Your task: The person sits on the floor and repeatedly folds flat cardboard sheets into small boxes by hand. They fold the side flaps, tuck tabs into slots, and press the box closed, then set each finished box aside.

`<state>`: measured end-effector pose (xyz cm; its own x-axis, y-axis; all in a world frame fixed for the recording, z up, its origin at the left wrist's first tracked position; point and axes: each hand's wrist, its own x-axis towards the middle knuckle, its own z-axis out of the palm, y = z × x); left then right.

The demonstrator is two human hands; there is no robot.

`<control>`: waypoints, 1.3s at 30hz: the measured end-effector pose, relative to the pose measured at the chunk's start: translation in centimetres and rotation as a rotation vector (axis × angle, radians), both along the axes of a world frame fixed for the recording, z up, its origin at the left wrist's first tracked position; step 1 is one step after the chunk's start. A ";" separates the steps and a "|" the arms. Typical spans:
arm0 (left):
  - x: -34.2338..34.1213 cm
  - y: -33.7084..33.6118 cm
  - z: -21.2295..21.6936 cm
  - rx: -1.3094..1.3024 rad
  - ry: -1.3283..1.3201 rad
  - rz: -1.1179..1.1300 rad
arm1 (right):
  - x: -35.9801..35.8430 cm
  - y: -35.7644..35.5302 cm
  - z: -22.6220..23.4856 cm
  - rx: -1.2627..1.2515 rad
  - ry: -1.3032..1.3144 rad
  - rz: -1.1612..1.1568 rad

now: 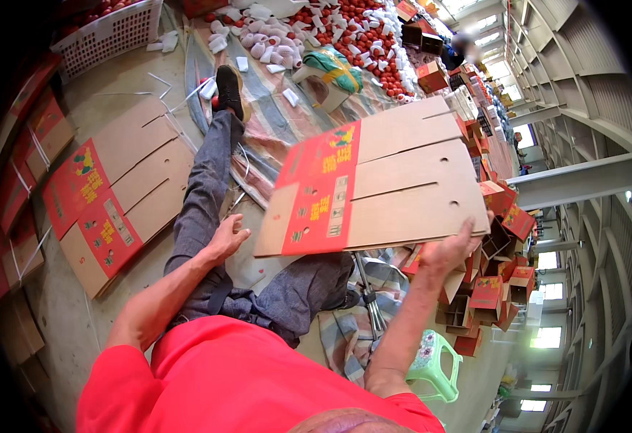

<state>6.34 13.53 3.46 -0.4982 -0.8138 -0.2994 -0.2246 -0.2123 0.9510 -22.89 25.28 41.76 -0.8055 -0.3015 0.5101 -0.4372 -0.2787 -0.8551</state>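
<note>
My right hand [447, 249] grips a flattened cardboard box [402, 202] by its right edge, with the thumb on top. The box is tan with a broad red printed band and long slots, and it hangs tilted above my legs; its lower edge looks several layers thick. My left hand [225, 238] is beside the box's left end, apart from it, with fingers slightly curled and nothing in them. Left of my outstretched leg, a stack of the same flattened boxes [160, 191] lies on the floor.
Strapped red-and-tan cartons [31, 162] stand along the left. A white plastic basket [110, 43] holds red fruit. Ahead, red round fruits [373, 50] and white foam sleeves spread over a striped tarp [258, 115]. Open boxes [485, 296] pile at right, near a green stool [435, 364].
</note>
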 end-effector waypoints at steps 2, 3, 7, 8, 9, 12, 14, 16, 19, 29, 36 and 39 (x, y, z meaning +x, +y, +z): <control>0.6 0.2 1.7 -0.138 -0.053 -0.046 | 5.7 -1.3 -1.8 0.106 0.112 0.009; 1.0 0.2 3.3 -0.207 -0.079 -0.066 | 8.6 -1.6 -3.1 0.133 0.183 0.050; 0.8 -1.3 13.0 -0.231 0.185 -0.053 | 17.3 -1.6 -8.6 0.167 0.445 0.204; 0.7 -1.7 15.6 -0.318 0.254 -0.045 | 19.1 -1.8 -9.9 0.143 0.457 0.264; 0.6 -2.1 18.2 -0.422 0.337 -0.031 | 20.6 -2.0 -11.0 0.111 0.454 0.311; -0.1 -2.8 24.3 -0.552 0.611 -0.135 | 22.8 -2.0 -12.5 0.108 0.576 0.447; -0.5 -3.3 26.8 -0.515 0.671 -0.303 | 22.6 -2.0 -12.6 0.140 0.597 0.537; -0.6 -3.6 27.8 -0.509 0.733 -0.322 | 21.5 -2.1 -12.4 0.156 0.634 0.548; -0.7 -3.4 27.8 -0.515 0.764 -0.344 | 18.0 -2.3 -11.2 0.250 0.788 0.472; -3.2 -0.8 27.3 -0.576 0.833 -0.339 | 5.5 -9.1 -5.8 0.227 0.037 0.340; -3.6 0.5 27.0 -0.539 0.815 -0.346 | 3.0 -12.1 -7.5 0.409 -0.254 0.639; -3.8 0.3 27.0 -0.514 0.843 -0.313 | 2.6 -12.2 -7.9 0.312 -0.393 0.803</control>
